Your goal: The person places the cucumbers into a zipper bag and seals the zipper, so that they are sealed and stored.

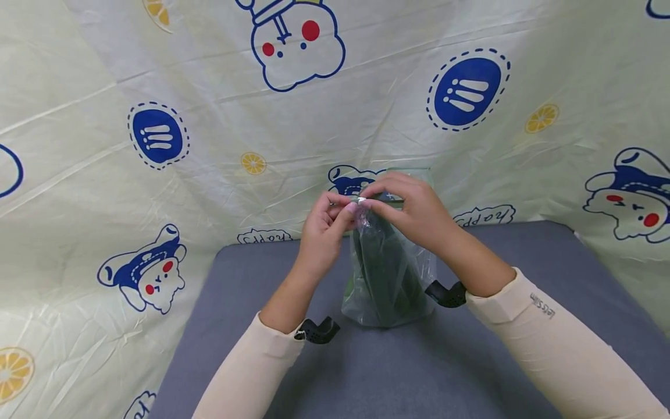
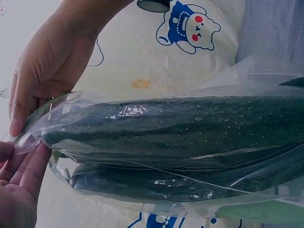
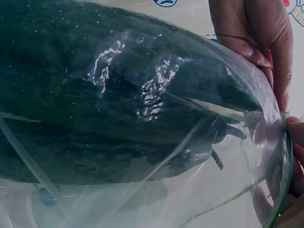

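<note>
A clear plastic zip bag (image 1: 425, 256) stands upright on the grey table, its mouth gathered at the top. Several long dark green cucumbers (image 2: 190, 123) with pale specks fill it, thin stems showing near the mouth in the right wrist view. My left hand (image 1: 321, 233) pinches the bag's mouth between thumb and fingers. Right beside it, my right hand (image 1: 413, 209) pinches the same edge, fingertips almost meeting the left ones. Between them shows a small white piece (image 1: 361, 199). Along the mouth runs a green strip (image 3: 287, 166).
A grey cloth-covered table (image 1: 419, 372) lies under the bag. Behind it and at both sides hangs a pale printed sheet (image 1: 209, 70) with cartoon bears and orange slices. Black wrist mounts (image 1: 320, 330) stick out from both sleeves near the bag.
</note>
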